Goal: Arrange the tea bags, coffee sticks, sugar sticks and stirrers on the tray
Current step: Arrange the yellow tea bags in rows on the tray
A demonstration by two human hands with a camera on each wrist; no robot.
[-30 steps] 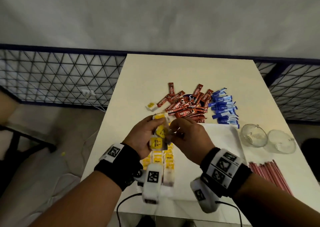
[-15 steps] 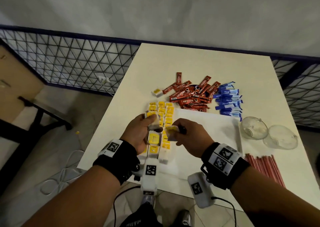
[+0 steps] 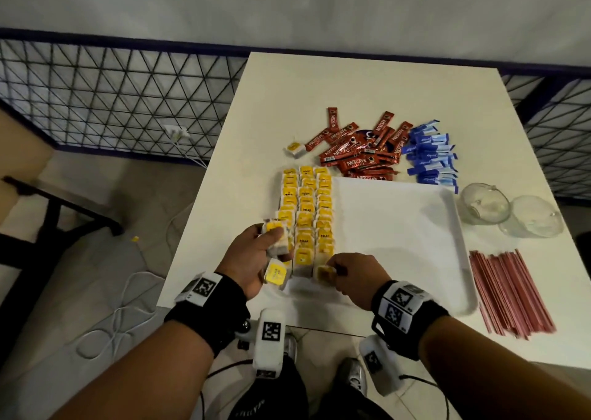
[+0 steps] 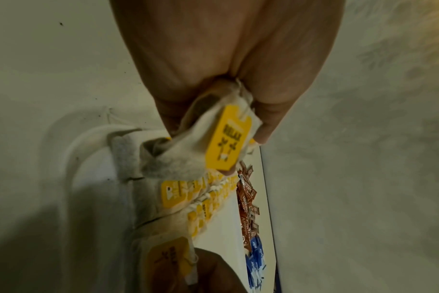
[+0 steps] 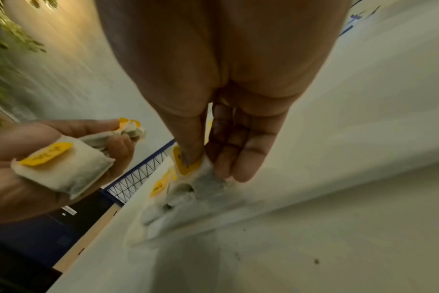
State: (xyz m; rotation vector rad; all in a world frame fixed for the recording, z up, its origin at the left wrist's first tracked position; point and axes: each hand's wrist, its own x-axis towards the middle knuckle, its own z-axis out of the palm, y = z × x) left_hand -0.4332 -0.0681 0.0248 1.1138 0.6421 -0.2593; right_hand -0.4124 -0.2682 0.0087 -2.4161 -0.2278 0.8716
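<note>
My right hand has come down to the near end of the tea bag rows on the white tray. Half a second ago it was up in the air beside my left hand. My thumb and fingers are pinching 1 tea bag and it is touching the tray at the near end of the right row.

My left hand is staying up, just left of the rows. Its fingers are curling around a small bunch of tea bags. 1 more with a yellow tag is lying in my palm.

The rows are filling the left side of the tray in 3 lines. Now I am seeing all of them, because my hands are no longer covering them.

The coffee sticks are lying in a pile past the far edge of the tray. The blue sugar sticks are just right of them. 1 lone tea bag is sitting left of the coffee pile. The red stirrers are lying on the table to the right of the tray.
</note>
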